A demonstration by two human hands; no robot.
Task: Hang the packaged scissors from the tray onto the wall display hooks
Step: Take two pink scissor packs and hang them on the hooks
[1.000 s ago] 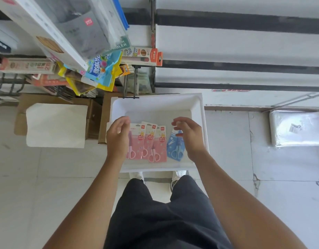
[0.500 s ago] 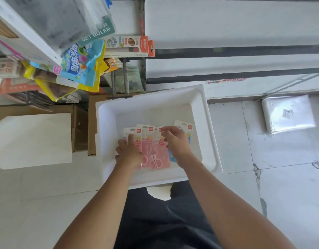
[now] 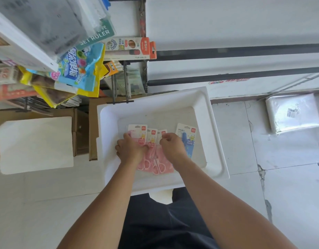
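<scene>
White tray (image 3: 216, 141) on floor. Left hand (image 3: 130, 150) pressed on pink scissor packs (image 3: 151, 141), grip unclear. Right hand (image 3: 173, 146) pinching pink card top. Blue pack (image 3: 188, 135) beside. Probably light, stiff, slick; best held near hang-hole.

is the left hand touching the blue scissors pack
Apart. The head view shows the left hand resting on the pink scissors packs, while the blue scissors pack lies beyond the right hand.

Pale tiled floor (image 3: 289, 186), cracked; white slatted wall (image 3: 226, 24); cardboard boxes (image 3: 83, 133) left; bright daylight.
</scene>
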